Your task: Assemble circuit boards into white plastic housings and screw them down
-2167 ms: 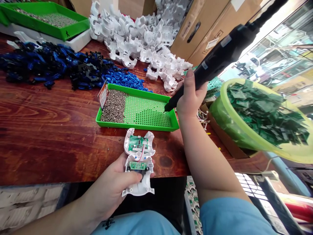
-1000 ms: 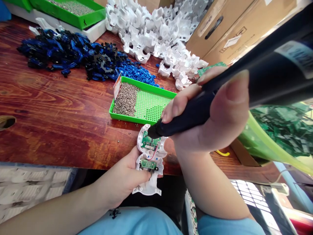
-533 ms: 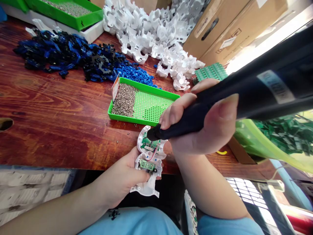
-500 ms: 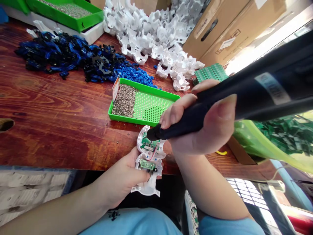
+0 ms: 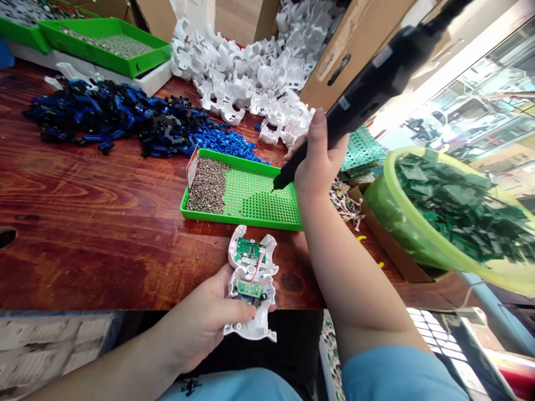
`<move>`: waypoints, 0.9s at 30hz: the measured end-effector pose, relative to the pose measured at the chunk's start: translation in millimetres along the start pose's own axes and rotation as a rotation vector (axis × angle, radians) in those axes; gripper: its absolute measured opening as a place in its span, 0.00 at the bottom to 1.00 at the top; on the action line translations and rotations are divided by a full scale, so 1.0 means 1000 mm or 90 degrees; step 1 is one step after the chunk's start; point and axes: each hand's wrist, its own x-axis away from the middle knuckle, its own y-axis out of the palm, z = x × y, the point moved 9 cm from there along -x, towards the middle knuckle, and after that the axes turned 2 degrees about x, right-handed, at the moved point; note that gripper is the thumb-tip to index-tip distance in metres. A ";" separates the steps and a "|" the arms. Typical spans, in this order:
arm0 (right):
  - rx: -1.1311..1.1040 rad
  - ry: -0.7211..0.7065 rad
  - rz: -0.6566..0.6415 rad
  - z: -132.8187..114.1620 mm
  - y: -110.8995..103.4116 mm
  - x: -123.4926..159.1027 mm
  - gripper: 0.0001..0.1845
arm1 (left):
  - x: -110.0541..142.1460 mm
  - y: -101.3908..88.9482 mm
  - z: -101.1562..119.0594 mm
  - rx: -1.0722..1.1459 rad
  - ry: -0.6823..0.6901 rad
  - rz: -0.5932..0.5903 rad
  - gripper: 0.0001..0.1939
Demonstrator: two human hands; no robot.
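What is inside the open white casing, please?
The white casing holds two green circuit boards and a red wire; the left hand partly covers the lower half, and the boards' undersides are hidden.

Black screwdriver cut off above, tip too small for detail; left hand partly behind white shell

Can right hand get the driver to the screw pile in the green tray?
Likely yes. The right hand has the black driver angled over the green tray, and nothing shows between its tip and the screw pile. The left hand is outside the tray.
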 end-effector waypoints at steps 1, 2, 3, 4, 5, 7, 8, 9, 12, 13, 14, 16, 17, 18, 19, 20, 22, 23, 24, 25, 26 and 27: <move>0.000 0.001 -0.005 0.004 0.000 -0.002 0.19 | 0.000 0.000 0.000 0.005 -0.004 -0.001 0.25; -0.003 0.001 -0.008 0.007 0.000 -0.003 0.19 | 0.001 0.000 0.000 0.011 -0.007 0.001 0.25; -0.005 0.002 -0.011 0.008 0.000 -0.004 0.19 | 0.001 0.000 0.000 0.013 -0.008 0.001 0.25; -0.008 0.003 -0.011 0.009 -0.001 -0.004 0.18 | 0.001 0.001 0.000 0.014 -0.009 0.002 0.25; -0.011 0.003 -0.010 0.010 -0.002 -0.004 0.18 | 0.001 0.001 0.000 0.014 -0.010 0.002 0.24; -0.019 0.005 -0.008 0.010 -0.003 -0.003 0.19 | 0.000 0.000 0.000 0.013 -0.013 0.002 0.24; -0.024 0.006 -0.008 0.010 -0.003 -0.003 0.19 | 0.000 0.000 -0.001 0.012 -0.015 0.003 0.24; -0.028 0.007 -0.008 0.010 -0.003 -0.003 0.19 | 0.000 0.000 -0.001 0.011 -0.016 0.003 0.23; -0.040 0.006 -0.015 0.008 -0.002 -0.002 0.18 | 0.001 -0.001 -0.002 0.014 -0.020 0.008 0.25; -0.041 0.006 -0.016 0.008 -0.002 -0.001 0.18 | 0.001 -0.001 -0.002 0.017 -0.019 0.010 0.26; -0.041 0.005 -0.015 0.009 -0.002 -0.001 0.17 | 0.001 -0.001 -0.001 0.022 -0.018 0.011 0.27; -0.035 0.002 -0.014 0.010 -0.002 0.000 0.17 | 0.001 -0.002 -0.001 0.026 -0.016 0.014 0.28; -0.031 0.001 -0.014 0.011 -0.003 0.001 0.17 | 0.000 -0.001 -0.001 0.024 -0.015 0.013 0.28; -0.029 0.000 -0.015 0.011 -0.003 0.001 0.17 | 0.000 -0.001 -0.001 0.021 -0.013 0.012 0.27; -0.028 -0.003 -0.015 0.011 -0.003 0.000 0.17 | 0.000 -0.001 0.000 0.019 -0.011 0.011 0.26; -0.032 -0.009 -0.009 0.010 -0.003 0.000 0.17 | -0.001 -0.001 0.000 0.017 -0.009 0.011 0.25; -0.050 -0.021 0.015 0.004 -0.006 -0.003 0.18 | 0.000 -0.001 0.000 0.016 -0.007 0.015 0.24; -0.061 -0.027 0.029 -0.003 -0.008 -0.004 0.18 | 0.000 -0.002 0.000 0.016 -0.007 0.021 0.23; -0.070 -0.035 0.043 -0.012 -0.010 -0.005 0.18 | 0.001 -0.002 0.001 0.015 -0.005 0.028 0.22; -0.078 -0.039 0.055 -0.023 -0.011 -0.004 0.17 | 0.002 -0.003 0.001 0.013 -0.004 0.037 0.22; -0.081 -0.036 0.057 -0.036 -0.012 -0.003 0.16 | 0.002 -0.002 0.001 0.010 -0.001 0.042 0.22; -0.079 -0.028 0.054 -0.050 -0.012 0.000 0.14 | 0.003 -0.002 0.002 0.005 0.004 0.045 0.22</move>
